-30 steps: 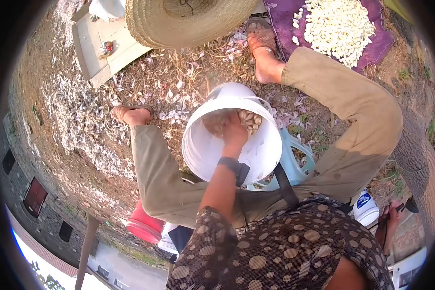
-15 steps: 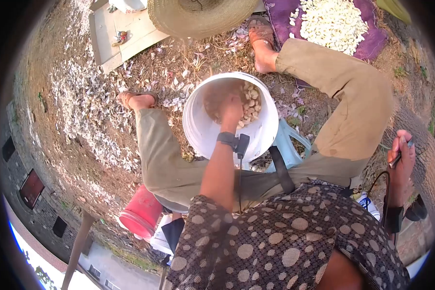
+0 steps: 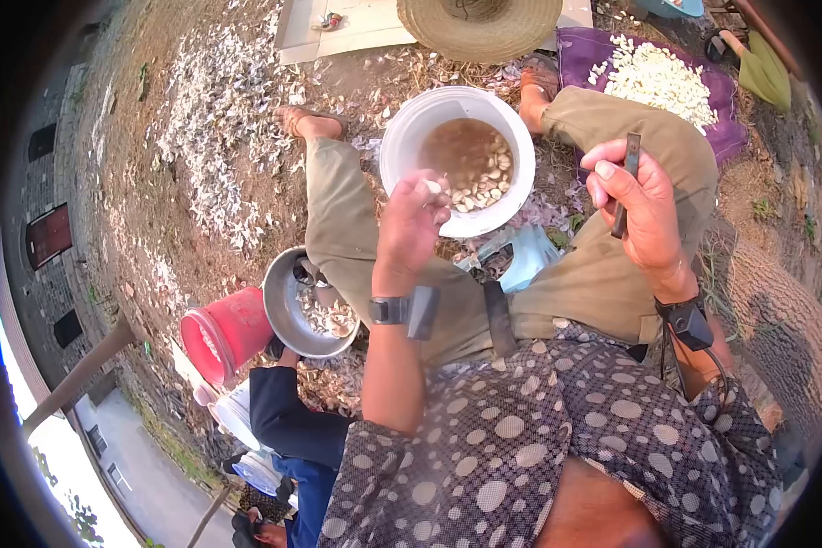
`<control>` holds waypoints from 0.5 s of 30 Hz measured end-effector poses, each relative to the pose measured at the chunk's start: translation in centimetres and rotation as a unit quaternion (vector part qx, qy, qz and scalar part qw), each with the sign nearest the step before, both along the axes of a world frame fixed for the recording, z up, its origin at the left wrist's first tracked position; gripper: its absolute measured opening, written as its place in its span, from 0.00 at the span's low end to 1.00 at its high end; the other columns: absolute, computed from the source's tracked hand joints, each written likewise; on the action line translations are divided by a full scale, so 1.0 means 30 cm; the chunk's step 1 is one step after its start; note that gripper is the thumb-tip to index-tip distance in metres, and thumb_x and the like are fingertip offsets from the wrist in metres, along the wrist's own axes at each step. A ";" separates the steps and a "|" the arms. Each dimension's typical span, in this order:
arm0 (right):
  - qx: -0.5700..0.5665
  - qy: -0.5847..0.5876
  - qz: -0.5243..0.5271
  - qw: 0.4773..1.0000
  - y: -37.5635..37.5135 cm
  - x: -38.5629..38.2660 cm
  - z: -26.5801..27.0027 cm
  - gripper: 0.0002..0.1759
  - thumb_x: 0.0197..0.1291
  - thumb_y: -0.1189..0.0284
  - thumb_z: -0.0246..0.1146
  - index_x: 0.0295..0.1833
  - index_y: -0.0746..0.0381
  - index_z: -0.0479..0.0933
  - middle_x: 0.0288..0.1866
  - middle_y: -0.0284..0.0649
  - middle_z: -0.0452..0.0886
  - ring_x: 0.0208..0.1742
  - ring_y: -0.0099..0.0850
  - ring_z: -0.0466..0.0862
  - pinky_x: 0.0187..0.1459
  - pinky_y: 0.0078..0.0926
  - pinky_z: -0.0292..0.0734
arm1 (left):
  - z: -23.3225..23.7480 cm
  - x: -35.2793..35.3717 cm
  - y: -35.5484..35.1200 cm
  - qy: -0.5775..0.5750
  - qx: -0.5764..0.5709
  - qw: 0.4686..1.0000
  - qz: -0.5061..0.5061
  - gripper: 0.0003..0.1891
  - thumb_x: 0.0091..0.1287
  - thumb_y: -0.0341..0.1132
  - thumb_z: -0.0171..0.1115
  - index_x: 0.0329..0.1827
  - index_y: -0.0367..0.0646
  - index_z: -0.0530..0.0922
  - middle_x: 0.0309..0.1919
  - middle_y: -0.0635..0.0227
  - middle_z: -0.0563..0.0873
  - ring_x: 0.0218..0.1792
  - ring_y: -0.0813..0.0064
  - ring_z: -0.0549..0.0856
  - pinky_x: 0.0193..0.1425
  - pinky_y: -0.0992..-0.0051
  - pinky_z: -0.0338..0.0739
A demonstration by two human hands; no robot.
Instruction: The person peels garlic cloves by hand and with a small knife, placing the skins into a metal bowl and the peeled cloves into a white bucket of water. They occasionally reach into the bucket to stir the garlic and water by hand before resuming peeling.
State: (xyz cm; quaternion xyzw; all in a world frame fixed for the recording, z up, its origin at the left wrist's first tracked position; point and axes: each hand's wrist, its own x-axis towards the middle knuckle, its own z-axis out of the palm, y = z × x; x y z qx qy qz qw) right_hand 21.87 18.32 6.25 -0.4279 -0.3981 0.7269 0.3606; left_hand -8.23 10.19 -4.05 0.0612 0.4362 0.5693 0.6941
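Note:
Over the near left rim of a white bucket (image 3: 397, 151), my left hand (image 3: 409, 222) pinches a pale garlic clove (image 3: 434, 186) in its fingertips. Brownish water fills part of the bucket, and garlic cloves (image 3: 484, 187) show in it along the right and near side. My right hand (image 3: 647, 201) is raised above my right thigh, its fingers closed on a small dark knife (image 3: 627, 183) held upright. The two hands are apart. A purple cloth (image 3: 580, 59) bears a heap of peeled white cloves (image 3: 662, 82).
A metal basin (image 3: 283, 292) with cloves stands at the left beside a red bucket (image 3: 237, 329). Another person's dark sleeve (image 3: 288, 406) reaches toward it. A straw hat (image 3: 484, 27) and cardboard (image 3: 347, 27) lie ahead, a tree trunk (image 3: 776, 310) is at right, and peelings litter the ground.
My left hand has come up out of the bucket with a clove. My right hand has moved inward from the far right, bringing the knife forward. The view has shifted, showing the metal basin.

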 end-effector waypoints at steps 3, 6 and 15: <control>-0.015 -0.026 0.042 0.999 -0.080 -0.055 -0.037 0.08 0.76 0.69 0.59 0.51 0.61 0.79 0.29 0.27 0.77 0.27 0.12 0.70 0.28 0.13 0.63 | -0.028 0.008 -0.047 -0.066 0.018 0.997 0.036 0.11 0.75 0.34 0.62 0.55 0.42 0.75 0.45 0.63 0.81 0.34 0.81 0.74 0.30 0.83 0.69; -0.001 -0.047 0.051 0.998 -0.153 -0.095 -0.067 0.08 0.76 0.69 0.58 0.51 0.61 0.79 0.30 0.28 0.79 0.26 0.12 0.70 0.28 0.13 0.64 | -0.025 0.028 -0.049 -0.084 0.016 0.996 0.041 0.07 0.74 0.33 0.61 0.50 0.44 0.75 0.41 0.67 0.80 0.30 0.84 0.70 0.26 0.84 0.65; 0.148 -0.109 0.032 0.982 -0.281 -0.243 -0.100 0.07 0.73 0.77 0.61 0.53 0.66 0.78 0.39 0.32 0.83 0.34 0.17 0.81 0.38 0.17 0.77 | 0.097 0.176 -0.151 -0.122 0.120 0.985 0.025 0.12 0.74 0.33 0.61 0.57 0.41 0.74 0.50 0.62 0.82 0.43 0.75 0.78 0.43 0.75 0.76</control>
